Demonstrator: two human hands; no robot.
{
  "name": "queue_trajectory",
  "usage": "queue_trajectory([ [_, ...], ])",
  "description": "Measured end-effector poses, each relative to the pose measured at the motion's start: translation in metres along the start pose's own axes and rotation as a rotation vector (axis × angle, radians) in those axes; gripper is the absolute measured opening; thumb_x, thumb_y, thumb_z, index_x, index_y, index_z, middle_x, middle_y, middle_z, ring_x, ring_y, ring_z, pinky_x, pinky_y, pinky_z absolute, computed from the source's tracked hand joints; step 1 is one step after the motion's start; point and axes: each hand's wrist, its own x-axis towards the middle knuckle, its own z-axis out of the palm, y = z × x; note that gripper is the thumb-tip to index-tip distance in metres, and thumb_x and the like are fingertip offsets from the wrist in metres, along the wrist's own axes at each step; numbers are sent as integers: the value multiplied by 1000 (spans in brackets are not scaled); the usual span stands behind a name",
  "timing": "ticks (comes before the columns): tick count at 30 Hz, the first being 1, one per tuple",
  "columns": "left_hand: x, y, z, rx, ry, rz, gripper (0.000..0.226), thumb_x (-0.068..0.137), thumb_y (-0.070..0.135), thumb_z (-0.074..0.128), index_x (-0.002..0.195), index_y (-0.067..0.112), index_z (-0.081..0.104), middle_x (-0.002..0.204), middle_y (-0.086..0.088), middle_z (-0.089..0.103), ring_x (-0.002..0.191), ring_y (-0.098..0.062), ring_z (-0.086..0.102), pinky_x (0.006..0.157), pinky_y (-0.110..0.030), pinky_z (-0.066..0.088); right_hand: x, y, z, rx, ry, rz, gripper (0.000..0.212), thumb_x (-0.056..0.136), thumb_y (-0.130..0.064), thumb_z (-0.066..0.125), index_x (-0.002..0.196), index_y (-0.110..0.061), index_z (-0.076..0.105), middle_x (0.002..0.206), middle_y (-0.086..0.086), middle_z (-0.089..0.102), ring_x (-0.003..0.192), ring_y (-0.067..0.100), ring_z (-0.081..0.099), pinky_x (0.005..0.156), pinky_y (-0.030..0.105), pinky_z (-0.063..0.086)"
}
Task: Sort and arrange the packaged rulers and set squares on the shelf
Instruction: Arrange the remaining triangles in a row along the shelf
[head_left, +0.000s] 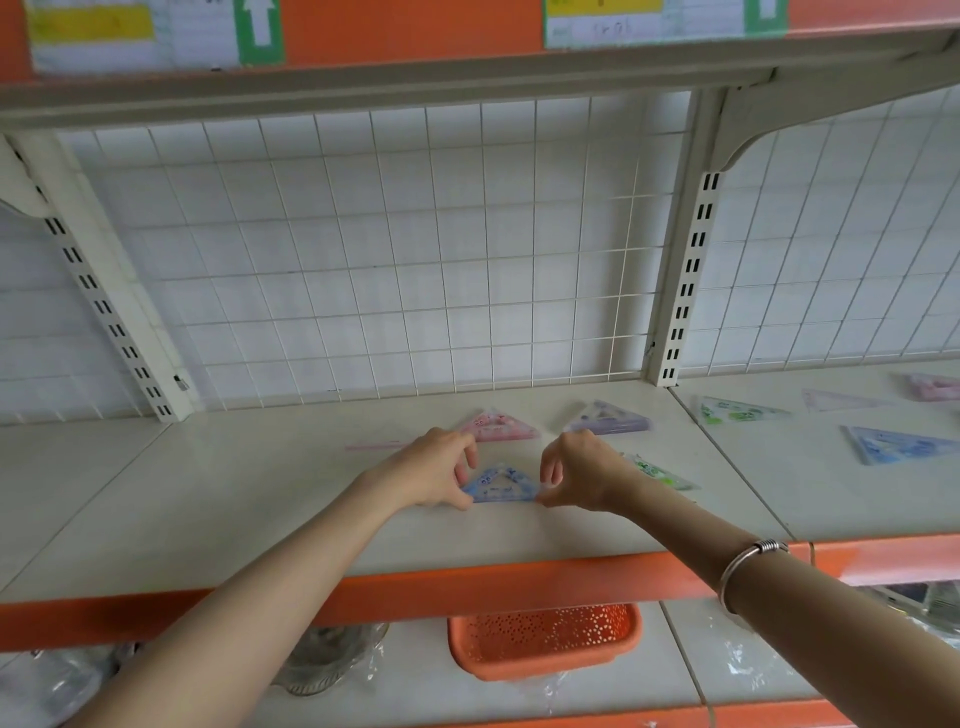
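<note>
A blue packaged set square (497, 487) lies flat on the white shelf (249, 499). My left hand (434, 473) pinches its left corner and my right hand (579, 475) pinches its right corner. Just behind lie a pink set square (500, 425) and a purple one (610, 418). A green packaged set square (662, 474) is partly hidden behind my right hand. A thin pink ruler (374, 446) lies to the left of my left hand.
On the neighbouring shelf section to the right lie a green pack (740, 410), a clear set square (836, 400), a blue pack (896, 444) and a pink pack (935, 387). A wire grid (415, 249) backs the shelf. An orange basket (543, 639) sits on the shelf below.
</note>
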Motion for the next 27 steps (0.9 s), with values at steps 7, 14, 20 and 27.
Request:
queue_trajectory([
  [7, -1, 0, -1, -25, 15, 19, 35, 67, 11, 78, 91, 19, 54, 81, 7, 63, 76, -14, 65, 76, -34, 56, 2, -1, -1, -3, -18, 5, 9, 73, -17, 73, 78, -10, 72, 77, 3, 72, 72, 15, 67, 70, 28, 56],
  [14, -2, 1, -2, -33, 10, 21, 35, 67, 11, 79, 91, 19, 54, 81, 7, 63, 77, -14, 65, 76, -34, 56, 4, -3, -3, -4, -36, 15, 8, 74, -17, 74, 79, -10, 72, 78, 3, 72, 72, 15, 68, 71, 26, 56],
  [20, -4, 2, -3, -27, 5, 24, 36, 68, 11, 79, 90, 21, 52, 83, 6, 64, 77, -13, 65, 76, -35, 56, 5, -4, -3, -34, -42, 17, 10, 75, -17, 73, 82, -10, 72, 81, 2, 73, 75, 14, 67, 73, 28, 56],
  [27, -8, -6, -12, -95, 45, 7, 46, 69, 25, 80, 107, 22, 54, 87, 7, 63, 83, -17, 65, 67, -31, 53, 8, -4, -8, -50, -41, -5, 27, 75, -27, 75, 96, -10, 70, 91, 1, 70, 83, 14, 64, 79, 27, 53],
])
